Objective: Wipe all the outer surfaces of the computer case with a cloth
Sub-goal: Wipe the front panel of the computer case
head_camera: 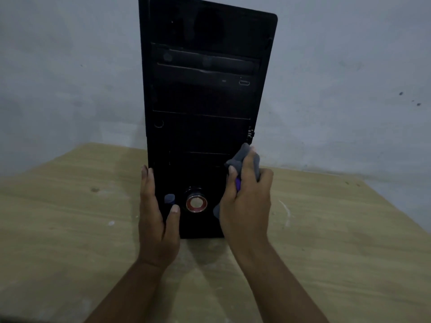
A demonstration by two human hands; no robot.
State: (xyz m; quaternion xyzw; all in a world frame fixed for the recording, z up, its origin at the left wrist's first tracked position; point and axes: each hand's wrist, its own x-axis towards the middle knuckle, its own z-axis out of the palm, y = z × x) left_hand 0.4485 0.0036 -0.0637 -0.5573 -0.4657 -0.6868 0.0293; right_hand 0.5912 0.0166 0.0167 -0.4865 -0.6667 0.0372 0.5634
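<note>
Right grip (247, 201) clamps a crumpled grey cloth (243, 153) against the tall black computer case (205, 101); left grip (155, 217), fingers straight, braces its left edge.

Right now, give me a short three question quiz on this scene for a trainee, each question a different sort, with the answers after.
1. True or false: the computer case lies flat on the wooden table.
2. What does the right hand grip? A: a sponge. B: a grey cloth. C: a brush.
3. Fill in: the red-ringed round button sits near the ___ of the case's front.
Key: 1 false, it stands upright. 2 B. 3 bottom.
</note>
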